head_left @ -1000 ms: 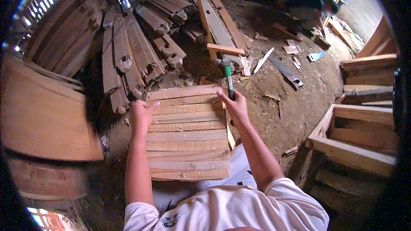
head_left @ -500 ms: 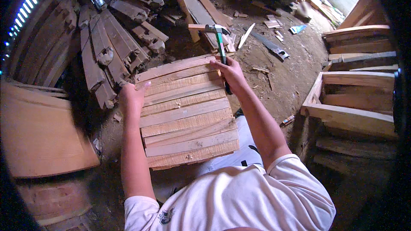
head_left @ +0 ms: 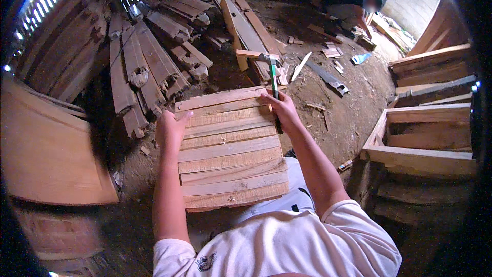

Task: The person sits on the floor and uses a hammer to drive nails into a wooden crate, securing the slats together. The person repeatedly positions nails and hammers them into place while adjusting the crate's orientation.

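Note:
A panel of several pale wooden slats (head_left: 230, 149) lies over my lap, its boards running side to side. My left hand (head_left: 170, 129) is closed on its far left edge, the thumb on top and the other fingers hidden. At the far right corner, my right hand (head_left: 283, 109) has its thumb on the panel and its fingers round a claw hammer (head_left: 273, 74) with a green and black handle. The hammer stands head up, just beyond the panel's right edge. Small raised marks dot some slats.
Stacked rough timbers (head_left: 148, 56) lie far left, and a large curved wooden sheet (head_left: 54, 146) is at left. A handsaw (head_left: 325, 78) lies on the dirt floor among wood scraps. Wooden frames (head_left: 428, 154) stand right. Another person (head_left: 348, 10) crouches at the far right.
My view has tilted up, so the surroundings sit lower in the picture and more of the other person shows. Both hands keep their hold on the panel and hammer.

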Motion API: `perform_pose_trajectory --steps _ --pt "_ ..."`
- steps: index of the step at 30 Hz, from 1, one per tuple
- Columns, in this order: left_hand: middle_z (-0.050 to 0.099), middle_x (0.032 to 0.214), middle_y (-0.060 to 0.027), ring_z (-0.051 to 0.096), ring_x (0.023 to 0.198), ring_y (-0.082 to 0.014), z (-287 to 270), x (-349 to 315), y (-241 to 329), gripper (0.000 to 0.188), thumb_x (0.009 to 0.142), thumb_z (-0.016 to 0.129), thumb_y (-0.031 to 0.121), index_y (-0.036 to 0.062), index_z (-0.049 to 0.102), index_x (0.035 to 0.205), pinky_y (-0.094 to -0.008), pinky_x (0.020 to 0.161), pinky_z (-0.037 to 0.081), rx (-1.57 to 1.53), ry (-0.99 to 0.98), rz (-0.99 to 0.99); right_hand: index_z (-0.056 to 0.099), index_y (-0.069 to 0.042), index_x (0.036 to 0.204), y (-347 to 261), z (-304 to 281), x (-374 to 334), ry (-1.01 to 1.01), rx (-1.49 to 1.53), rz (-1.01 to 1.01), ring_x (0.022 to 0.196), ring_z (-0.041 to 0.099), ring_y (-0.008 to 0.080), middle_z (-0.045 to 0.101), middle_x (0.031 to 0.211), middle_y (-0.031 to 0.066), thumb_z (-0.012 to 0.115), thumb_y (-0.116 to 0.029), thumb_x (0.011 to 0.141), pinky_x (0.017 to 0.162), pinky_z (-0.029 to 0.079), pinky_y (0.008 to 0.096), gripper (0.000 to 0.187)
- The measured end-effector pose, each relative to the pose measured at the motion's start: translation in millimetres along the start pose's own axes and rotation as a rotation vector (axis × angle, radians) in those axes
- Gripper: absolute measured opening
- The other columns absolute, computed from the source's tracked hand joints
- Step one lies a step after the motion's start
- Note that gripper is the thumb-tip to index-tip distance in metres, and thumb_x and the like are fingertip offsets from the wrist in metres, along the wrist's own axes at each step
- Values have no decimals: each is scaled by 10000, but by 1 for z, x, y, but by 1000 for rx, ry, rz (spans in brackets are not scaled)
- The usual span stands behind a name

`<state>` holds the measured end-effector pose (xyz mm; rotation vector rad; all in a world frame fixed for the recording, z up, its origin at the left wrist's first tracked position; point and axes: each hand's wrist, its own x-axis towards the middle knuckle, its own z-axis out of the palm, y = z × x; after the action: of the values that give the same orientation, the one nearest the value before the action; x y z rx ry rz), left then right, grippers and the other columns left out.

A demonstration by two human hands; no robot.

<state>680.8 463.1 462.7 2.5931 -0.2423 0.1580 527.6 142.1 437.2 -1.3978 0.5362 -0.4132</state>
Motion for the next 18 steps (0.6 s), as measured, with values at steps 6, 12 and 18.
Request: perform_pose_trajectory --steps 6,12,18 --pt "693 1005 -253 682 943 -425 -32 -16 30 634 823 806 507 -19 576 1091 -512 824 529 224 24 91 671 -44 1243 -13 7 -12 -1 -46 80 594 442 39 633 811 -54 817 -390 879 515 329 244 523" --pt "688 1065 -263 670 1001 -421 -31 -8 116 422 925 732 317 -6 573 1146 -487 862 529 30 -21 329 664 -14 1250 17 1 7 -15 169 -36 633 498 52 663 828 -28 832 -377 873 537 366 253 550" --pt "575 1045 -68 545 935 -160 40 -17 174 307 1072 412 137 -4 594 1275 -277 917 457 -740 -448 544 700 -19 1003 9 4 7 5 -112 -108 728 600 84 695 815 4 838 -284 863 650 488 279 330"
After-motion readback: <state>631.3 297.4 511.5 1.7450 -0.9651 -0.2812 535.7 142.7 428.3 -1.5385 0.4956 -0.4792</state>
